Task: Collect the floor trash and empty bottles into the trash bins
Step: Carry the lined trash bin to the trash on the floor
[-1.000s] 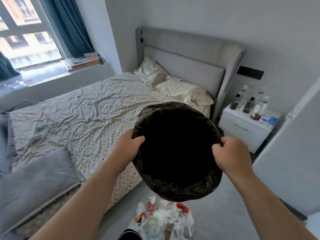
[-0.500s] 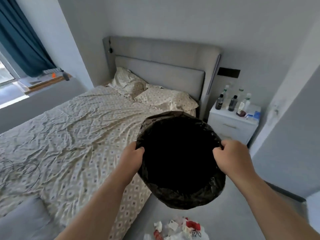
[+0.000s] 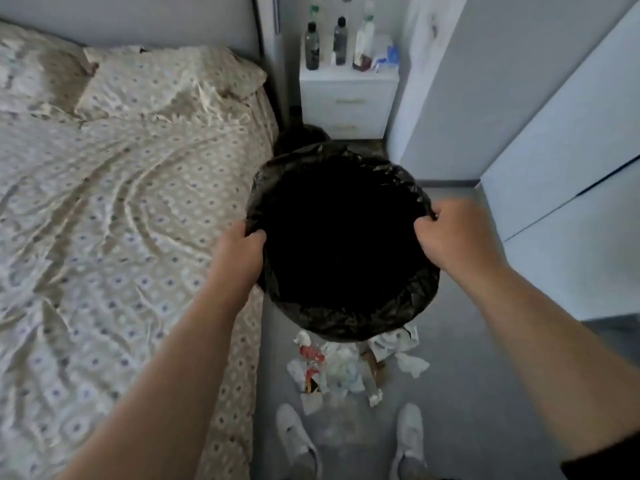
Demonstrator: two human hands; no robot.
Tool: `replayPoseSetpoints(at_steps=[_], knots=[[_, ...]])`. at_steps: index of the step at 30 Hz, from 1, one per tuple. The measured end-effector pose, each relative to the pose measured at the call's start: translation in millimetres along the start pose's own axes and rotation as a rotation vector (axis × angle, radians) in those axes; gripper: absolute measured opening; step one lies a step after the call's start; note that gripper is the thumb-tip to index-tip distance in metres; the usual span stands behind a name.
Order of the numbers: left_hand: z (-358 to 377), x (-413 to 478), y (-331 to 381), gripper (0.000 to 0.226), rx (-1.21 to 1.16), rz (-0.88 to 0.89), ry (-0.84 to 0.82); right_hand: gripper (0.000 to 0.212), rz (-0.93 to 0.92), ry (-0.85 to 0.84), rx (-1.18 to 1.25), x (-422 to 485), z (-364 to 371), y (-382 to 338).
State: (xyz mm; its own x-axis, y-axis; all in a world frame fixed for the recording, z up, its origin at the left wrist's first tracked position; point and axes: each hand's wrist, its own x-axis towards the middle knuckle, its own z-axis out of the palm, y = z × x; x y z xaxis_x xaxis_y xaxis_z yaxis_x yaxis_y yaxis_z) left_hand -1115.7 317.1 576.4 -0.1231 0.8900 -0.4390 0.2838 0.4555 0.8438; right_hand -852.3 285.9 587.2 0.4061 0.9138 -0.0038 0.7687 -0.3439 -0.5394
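Observation:
I hold a round trash bin lined with a black bag (image 3: 343,317) in the air in front of me, its dark mouth facing up. My left hand (image 3: 239,254) grips its left rim and my right hand (image 3: 450,237) grips its right rim. Below the bin, a heap of floor trash (image 3: 332,372) lies on the grey floor: crumpled white tissues, a red wrapper and scraps of paper. The bin hides the heap's far part. Several bottles (image 3: 311,46) stand on the white nightstand (image 3: 346,102) at the far end of the aisle.
The bed (image 3: 121,220) with its patterned sheet fills the left side. A white cupboard (image 3: 571,150) walls the right side of the narrow aisle. Another dark bin (image 3: 301,135) shows on the floor beside the nightstand. My white shoes (image 3: 298,441) stand just short of the trash.
My view has tipped down and right, from the bed and headboard to the aisle floor. The bin stays held by both hands and the trash heap and my shoes have come into sight.

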Motion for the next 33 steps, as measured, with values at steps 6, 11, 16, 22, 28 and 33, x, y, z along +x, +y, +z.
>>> replayPoseSetpoints(at_steps=[6,11,16,22,28,33], knots=[[77.1,52.0,-88.2,0.026,0.055,-0.015,-0.058,0.030,0.054,-0.006,-0.094,0.8,62.1,91.7],[157.3,111.9,-182.1,0.019,0.127,0.042,0.008,0.026,0.090,0.028,-0.131,26.4,161.0,196.7],[220.1,168.4,-259.5,0.017,0.216,0.100,0.066,0.022,0.104,0.079,-0.194,50.0,250.8,276.7],[270.6,220.7,-333.9,0.014,0.125,0.198,0.027,0.027,0.052,0.167,-0.095,62.9,333.9,355.9],[311.3,228.7,-376.5,0.020,0.147,0.330,-0.057,0.031,-0.003,0.205,0.044,50.9,370.3,428.8],[354.8,210.9,-392.9,0.023,0.165,0.411,-0.134,0.033,-0.021,0.204,0.129,23.0,359.5,484.2]])
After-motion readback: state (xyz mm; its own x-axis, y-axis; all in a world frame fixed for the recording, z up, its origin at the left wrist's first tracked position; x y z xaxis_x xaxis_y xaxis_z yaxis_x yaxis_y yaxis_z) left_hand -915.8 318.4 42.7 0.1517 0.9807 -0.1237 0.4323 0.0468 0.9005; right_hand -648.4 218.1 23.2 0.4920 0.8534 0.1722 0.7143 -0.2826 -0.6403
